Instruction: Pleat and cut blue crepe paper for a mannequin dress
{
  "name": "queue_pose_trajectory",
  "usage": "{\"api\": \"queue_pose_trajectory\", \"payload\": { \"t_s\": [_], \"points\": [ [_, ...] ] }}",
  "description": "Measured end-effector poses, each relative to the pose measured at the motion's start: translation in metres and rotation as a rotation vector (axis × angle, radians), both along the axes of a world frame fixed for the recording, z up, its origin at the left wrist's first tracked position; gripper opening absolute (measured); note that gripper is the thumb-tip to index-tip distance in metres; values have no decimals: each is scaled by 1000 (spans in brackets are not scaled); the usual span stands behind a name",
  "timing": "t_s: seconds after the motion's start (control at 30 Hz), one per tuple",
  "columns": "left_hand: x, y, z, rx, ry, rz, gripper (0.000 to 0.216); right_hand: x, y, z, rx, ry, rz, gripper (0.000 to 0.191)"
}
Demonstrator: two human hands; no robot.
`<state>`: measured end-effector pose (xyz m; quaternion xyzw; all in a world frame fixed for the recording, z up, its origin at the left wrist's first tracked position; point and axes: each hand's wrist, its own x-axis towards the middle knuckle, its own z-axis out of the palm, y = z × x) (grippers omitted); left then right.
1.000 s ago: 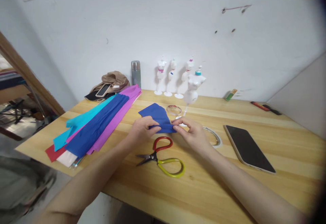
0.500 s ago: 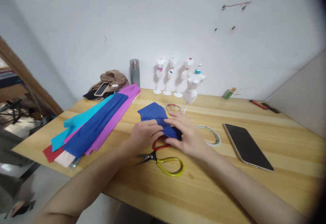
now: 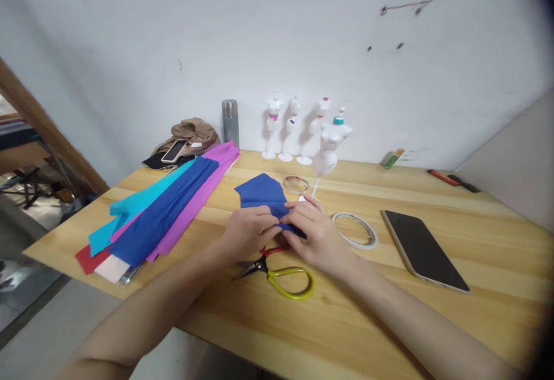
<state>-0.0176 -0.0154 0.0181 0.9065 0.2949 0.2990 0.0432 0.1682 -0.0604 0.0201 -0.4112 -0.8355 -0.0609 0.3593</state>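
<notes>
A piece of blue crepe paper or thin fabric (image 3: 261,188) lies on the table, its near edge folded and gathered between my hands. My left hand (image 3: 250,229) pinches that near edge from the left. From the right, my right hand (image 3: 318,233) grips the same edge with thumb and fingers, close to my left fingertips. Just below the hands lie scissors (image 3: 262,266) with one red and one yellow handle, blades apart and pointing left; the red handle is partly hidden by my hands.
Strips of coloured material (image 3: 164,213) cover the table's left. White mini mannequins (image 3: 328,143) stand at the back beside a flask (image 3: 231,121). A clear tape roll (image 3: 296,184), a white tape roll (image 3: 372,236) and a large phone (image 3: 424,250) lie around the hands. Bundled brown cloth (image 3: 194,132) sits back left.
My right hand has closed from spread fingers onto the blue piece's near edge and now sits nearer my left hand. The view has shifted slightly.
</notes>
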Motion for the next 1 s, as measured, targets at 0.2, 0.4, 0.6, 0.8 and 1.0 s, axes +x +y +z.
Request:
{"api": "queue_pose_trajectory", "payload": {
  "t_s": [0.2, 0.4, 0.6, 0.8, 1.0],
  "points": [
    [-1, 1, 0, -44, 15, -28, 25, 5, 4, -3, -3, -13, 19, 11],
    [-6, 7, 3, -23, -33, -43, 23, 13, 9, -1, -87, 76, -3, 5],
    [-8, 12, 8, -55, -74, -41, 20, 19, 13, 1, -84, 92, 10, 8],
    [-8, 18, 1, -31, -113, -42, 18, 23, 18, -6, -75, 32, 3, 8],
    [-8, 20, 0, -35, -116, -37, 14, 24, 18, -5, -70, -6, -2, 10]
  ]
}}
